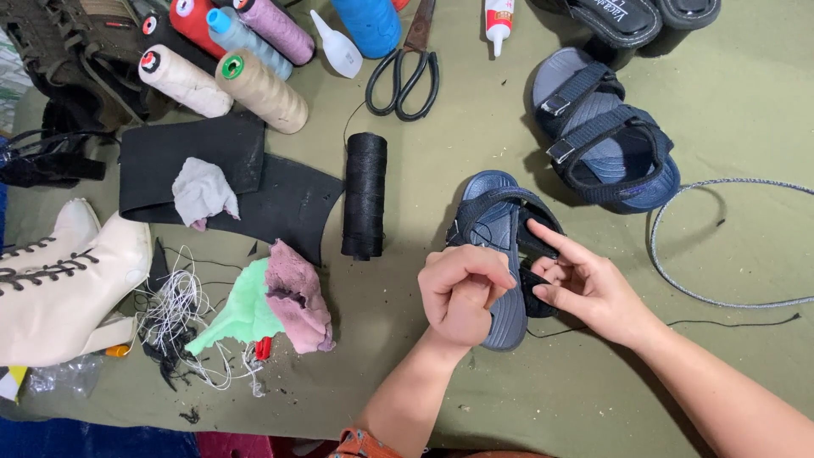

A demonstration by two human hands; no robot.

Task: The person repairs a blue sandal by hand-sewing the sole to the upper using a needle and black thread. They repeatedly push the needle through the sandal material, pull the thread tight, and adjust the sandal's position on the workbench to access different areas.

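open cloth below hands, black spool [365,195] blocks left, sandal [606,136] behind

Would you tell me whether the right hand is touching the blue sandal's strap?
Touching: the head view shows the right hand with its fingertips resting on the blue sandal at its strap.
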